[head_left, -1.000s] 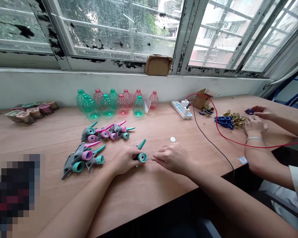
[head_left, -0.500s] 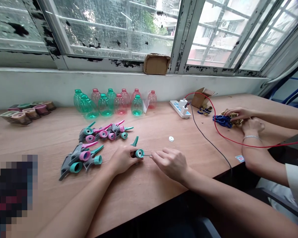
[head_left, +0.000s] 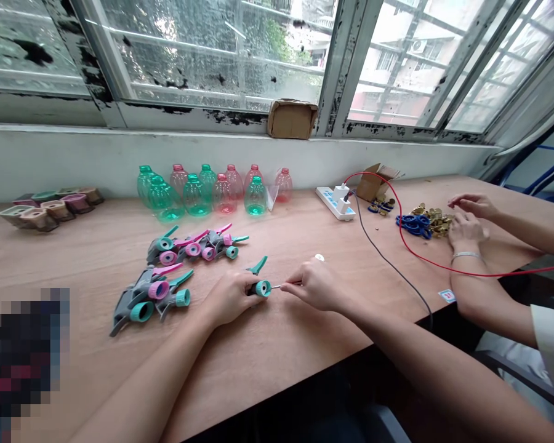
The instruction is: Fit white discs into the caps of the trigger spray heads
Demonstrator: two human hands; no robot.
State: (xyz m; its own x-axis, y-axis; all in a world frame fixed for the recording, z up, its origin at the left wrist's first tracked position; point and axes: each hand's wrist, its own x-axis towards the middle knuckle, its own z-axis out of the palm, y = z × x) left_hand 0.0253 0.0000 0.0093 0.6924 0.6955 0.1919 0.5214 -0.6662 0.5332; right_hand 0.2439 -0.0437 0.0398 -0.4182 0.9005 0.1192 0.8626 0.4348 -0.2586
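My left hand (head_left: 231, 296) is closed around a trigger sprayer head (head_left: 263, 288) with a teal collar and teal trigger, the collar's opening turned towards my right hand. Pinched in my right hand (head_left: 319, 285) is a thin metal rod (head_left: 276, 287); its tip points at the collar, and I cannot tell whether it touches. Most of the rod is hidden by my fingers. Just behind my right hand lies a small white disc (head_left: 320, 257), partly covered. To the left, grey sprayer heads (head_left: 138, 292) with pink and teal parts lie in a group, with more (head_left: 194, 246) behind them.
Green and pink clear bottles (head_left: 196, 197) stand along the wall. A white power strip (head_left: 335, 203) has a red cable (head_left: 399, 212) and a dark cable running off it. At right, a co-worker's hands (head_left: 468, 231) are beside blue and gold parts (head_left: 415, 224).
My right hand has turned and shifted slightly, now covering part of the white disc. The sprayer head has moved slightly right. The co-worker's far hand has lifted away from the gold parts.
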